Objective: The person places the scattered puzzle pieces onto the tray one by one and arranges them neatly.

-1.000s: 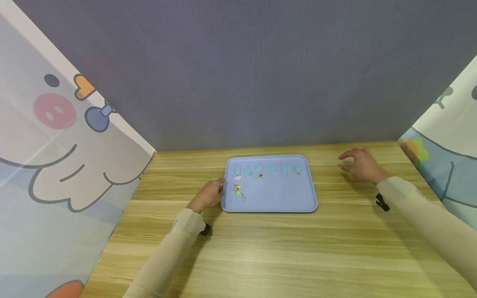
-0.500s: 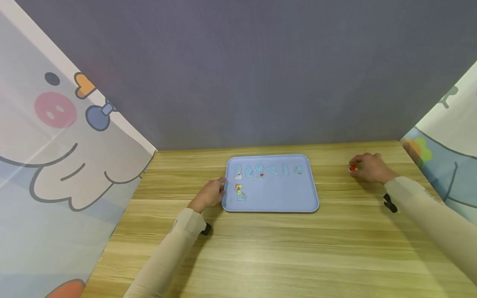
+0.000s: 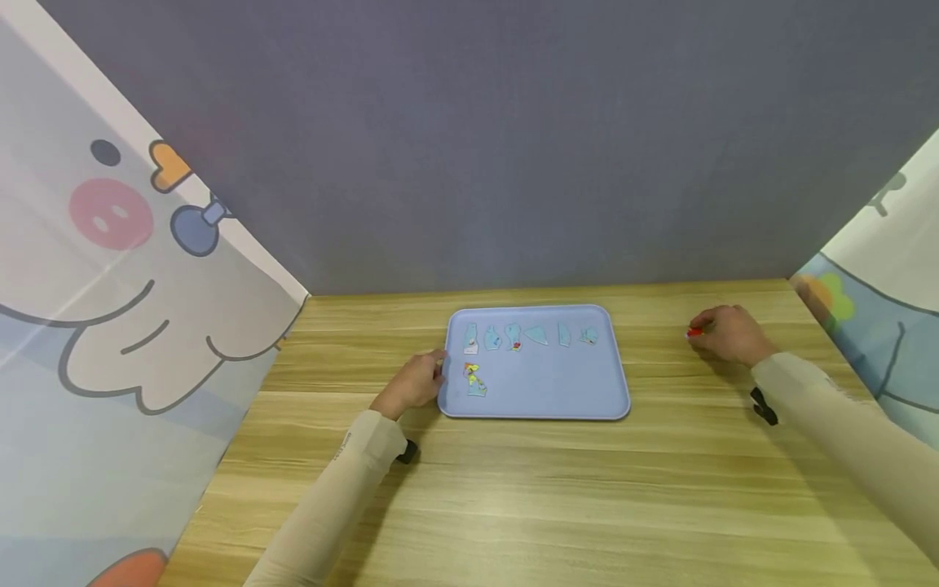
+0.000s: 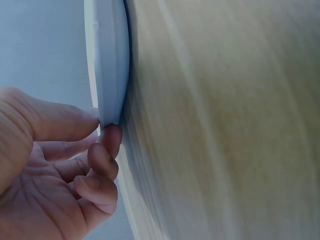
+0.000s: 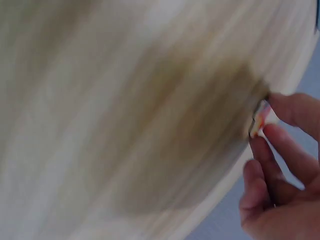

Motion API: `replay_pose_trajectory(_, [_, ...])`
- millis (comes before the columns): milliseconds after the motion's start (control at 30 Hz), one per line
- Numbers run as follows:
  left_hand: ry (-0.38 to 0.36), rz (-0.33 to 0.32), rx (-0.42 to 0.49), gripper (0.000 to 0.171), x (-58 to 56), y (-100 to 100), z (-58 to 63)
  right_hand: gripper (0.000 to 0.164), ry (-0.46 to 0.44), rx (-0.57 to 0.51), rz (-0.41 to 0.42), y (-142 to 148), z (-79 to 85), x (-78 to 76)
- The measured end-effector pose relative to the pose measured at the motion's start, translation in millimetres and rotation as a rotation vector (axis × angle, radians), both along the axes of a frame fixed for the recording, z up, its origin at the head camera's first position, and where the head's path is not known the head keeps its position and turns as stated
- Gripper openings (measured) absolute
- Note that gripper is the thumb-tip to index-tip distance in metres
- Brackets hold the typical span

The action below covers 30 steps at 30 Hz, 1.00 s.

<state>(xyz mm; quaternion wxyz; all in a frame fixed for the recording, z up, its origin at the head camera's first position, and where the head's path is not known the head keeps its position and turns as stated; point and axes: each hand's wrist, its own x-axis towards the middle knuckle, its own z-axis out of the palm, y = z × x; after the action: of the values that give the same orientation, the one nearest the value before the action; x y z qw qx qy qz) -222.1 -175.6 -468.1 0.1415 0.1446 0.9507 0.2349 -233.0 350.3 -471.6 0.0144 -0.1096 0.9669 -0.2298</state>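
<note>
My left hand (image 3: 418,381) holds the left rim of a light blue tray (image 3: 553,393). In the left wrist view, thumb and fingers pinch the tray's rim (image 4: 111,65) from above and below. Off to the tray's right, my right hand (image 3: 734,333) pinches a small, flat puzzle piece (image 3: 693,333) with red and white on it. The right wrist view shows that puzzle piece (image 5: 257,119) edge-on between thumb and fingertips, close over the wooden table. Several light blue puzzle pieces (image 3: 536,335) lie in a row along the tray's back, and a yellow-patterned group (image 3: 475,381) lies at its front left.
The wooden table (image 3: 557,497) meets a grey panel (image 3: 543,163) at the back. Cartoon-printed walls (image 3: 95,326) stand on either side. Bare tabletop separates the tray from my right hand.
My right hand, parted and holding nothing a second ago, has come down slightly to the right and taken hold of the red puzzle piece, which now tilts. My left hand stays on the tray.
</note>
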Motion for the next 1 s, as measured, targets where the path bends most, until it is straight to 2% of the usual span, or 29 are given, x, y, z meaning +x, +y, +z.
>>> replay_pose_trajectory(167, [-0.009,0.002,-0.002,0.049,0.1,0.3,-0.7,0.028,0.061,-0.050,-0.080,-11.8,-1.0,5.3])
replay_pose_trajectory(367, [0.000,0.008,-0.007,0.048,0.6,0.8,0.0,0.023,0.085,-0.085,-0.076,-37.6,15.0,7.4])
replay_pose_trajectory(533, [0.002,0.002,0.001,0.048,0.5,-0.7,0.5,0.017,0.142,-0.102,-0.024,-66.6,27.1,8.6])
replay_pose_trajectory(733, [-0.010,0.016,0.003,0.049,-0.2,-2.9,0.6,0.012,0.246,-0.140,0.087,-120.7,35.5,9.0])
replay_pose_trajectory(867, [-0.011,0.012,-0.008,0.048,-0.9,-2.7,-0.3,0.010,0.262,-0.173,0.163,-156.4,38.1,7.8])
replay_pose_trajectory(1000, [-0.007,0.007,-0.015,0.048,-0.8,-0.8,-0.7,0.011,0.245,-0.189,0.208,-179.9,38.4,6.3])
